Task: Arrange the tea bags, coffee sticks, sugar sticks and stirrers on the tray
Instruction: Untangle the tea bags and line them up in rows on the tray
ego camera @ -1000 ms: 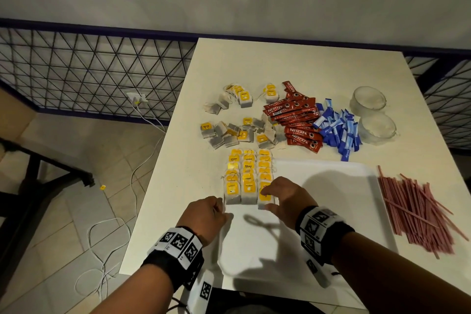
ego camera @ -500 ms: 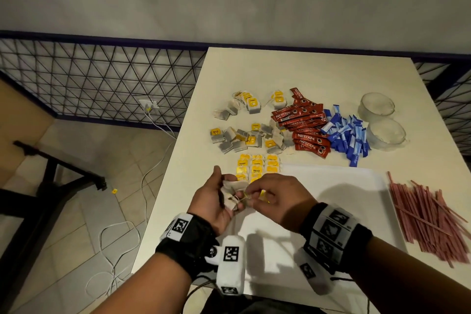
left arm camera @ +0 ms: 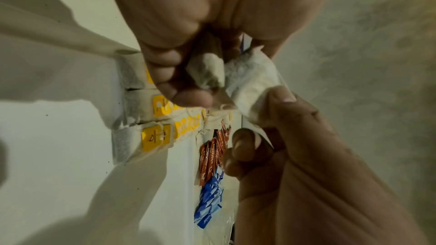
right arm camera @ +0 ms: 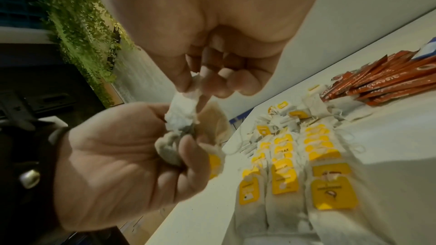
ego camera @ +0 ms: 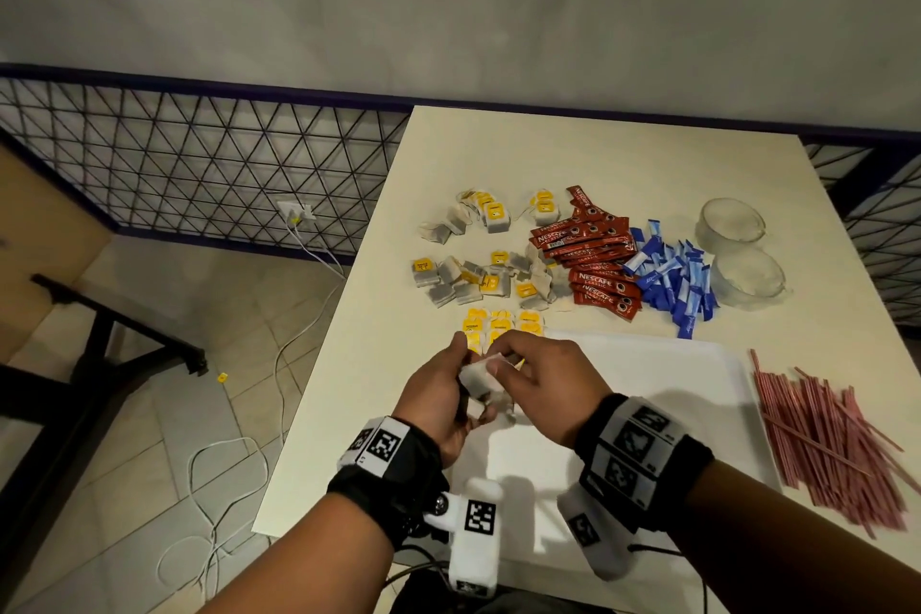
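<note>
Both hands meet above the left near part of the white tray (ego camera: 648, 394). My left hand (ego camera: 448, 389) curls its fingers around a small bunch of tea bags (left arm camera: 205, 72). With thumb and fingers, my right hand (ego camera: 518, 369) pinches the top of one white tea bag (right arm camera: 184, 113) that still touches that bunch. Three rows of tea bags with yellow tags (ego camera: 498, 324) lie on the tray's far left corner, partly hidden by the hands. Loose tea bags (ego camera: 473, 279), red coffee sticks (ego camera: 593, 259), blue sugar sticks (ego camera: 673, 284) and pink stirrers (ego camera: 827, 439) lie on the table.
Two glass cups (ego camera: 732, 219) (ego camera: 747, 279) stand at the far right behind the sugar sticks. The table's left edge (ego camera: 319, 389) drops to a tiled floor with white cables (ego camera: 214, 489). A metal mesh fence (ego camera: 199, 155) runs behind the table.
The hands have lifted off the tray beside the tea bag rows and come together. The left now holds tea bags and the right pinches one of them.
</note>
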A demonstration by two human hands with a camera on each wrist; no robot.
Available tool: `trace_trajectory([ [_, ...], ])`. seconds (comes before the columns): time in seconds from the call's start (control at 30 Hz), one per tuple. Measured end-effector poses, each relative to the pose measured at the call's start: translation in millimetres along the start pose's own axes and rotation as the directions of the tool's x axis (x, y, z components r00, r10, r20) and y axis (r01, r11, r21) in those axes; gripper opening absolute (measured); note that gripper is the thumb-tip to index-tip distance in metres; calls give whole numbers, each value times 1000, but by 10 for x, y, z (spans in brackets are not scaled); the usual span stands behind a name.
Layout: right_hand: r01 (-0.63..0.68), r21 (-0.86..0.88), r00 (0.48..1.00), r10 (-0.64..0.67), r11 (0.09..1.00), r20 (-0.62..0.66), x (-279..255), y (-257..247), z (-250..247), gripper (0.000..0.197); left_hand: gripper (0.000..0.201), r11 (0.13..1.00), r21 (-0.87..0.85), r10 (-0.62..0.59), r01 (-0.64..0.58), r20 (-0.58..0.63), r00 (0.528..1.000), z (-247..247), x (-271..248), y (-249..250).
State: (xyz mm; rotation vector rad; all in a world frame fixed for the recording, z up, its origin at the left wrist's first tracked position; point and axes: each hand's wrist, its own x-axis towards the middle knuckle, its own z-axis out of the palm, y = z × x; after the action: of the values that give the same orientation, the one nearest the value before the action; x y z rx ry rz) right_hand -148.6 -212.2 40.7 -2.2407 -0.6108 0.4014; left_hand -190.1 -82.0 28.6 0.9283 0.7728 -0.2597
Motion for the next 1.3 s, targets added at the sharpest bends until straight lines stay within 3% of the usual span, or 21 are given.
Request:
trace_trajectory([
  [0.1,-35,12,999,35,999,-9,8,8,-49,9,41,988,155,36,-14,-142,989,-48,63,-28],
  [0.17,-73,1,995,73,997,-68,27,32,-98,9,43,940,315,207,-132,-218,954,-148,125,-39],
  [0.2,-93,-16,991,91,996,-98,40,42,-123,9,41,877,424,332,-224,-200,922,-203,143,-36],
  [0.27,-144,-26,980,139,989,-139,64,45,-153,9,25,688,604,510,-403,-7,860,-232,98,0],
  [0.3,-175,-2,974,173,984,-146,78,36,-154,8,18,581,676,520,-453,119,845,-212,62,11],
  [0.37,-234,76,962,242,969,-123,103,-1,-142,5,33,307,820,491,-483,298,819,-127,-2,-6],
  [0.43,-262,141,956,277,955,-96,135,-49,-117,4,43,52,868,555,-494,386,737,-75,2,-29],
  [0.5,-265,202,954,286,943,-87,152,-72,-127,5,40,-16,850,622,-527,421,660,-91,41,-30],
  [0.57,-218,230,962,248,948,-110,133,-74,-168,8,35,17,818,615,-574,444,652,-152,83,-6],
  [0.67,-40,118,997,47,992,-61,92,-35,-257,18,39,158,767,570,-621,443,692,-197,88,61],
  [0.73,28,66,999,-29,997,15,103,-11,-270,18,21,234,758,544,-609,417,728,-179,93,104],
  [0.8,45,36,999,-45,998,10,132,-4,-275,8,12,277,764,500,-582,403,766,-176,115,110],
  [1.0,-4,34,1000,3,999,20,141,-8,-291,5,19,377,735,492,-563,355,795,-200,136,92],
  [1.13,-48,33,995,45,998,92,145,23,-246,6,45,362,776,433,-516,350,830,-239,174,49],
  [1.23,-126,15,984,123,992,132,163,169,-207,7,14,486,758,411,-436,242,879,-410,215,24],
  [1.3,-166,-50,970,172,985,170,161,286,-153,5,9,491,786,391,-376,187,901,-570,244,-33],
])
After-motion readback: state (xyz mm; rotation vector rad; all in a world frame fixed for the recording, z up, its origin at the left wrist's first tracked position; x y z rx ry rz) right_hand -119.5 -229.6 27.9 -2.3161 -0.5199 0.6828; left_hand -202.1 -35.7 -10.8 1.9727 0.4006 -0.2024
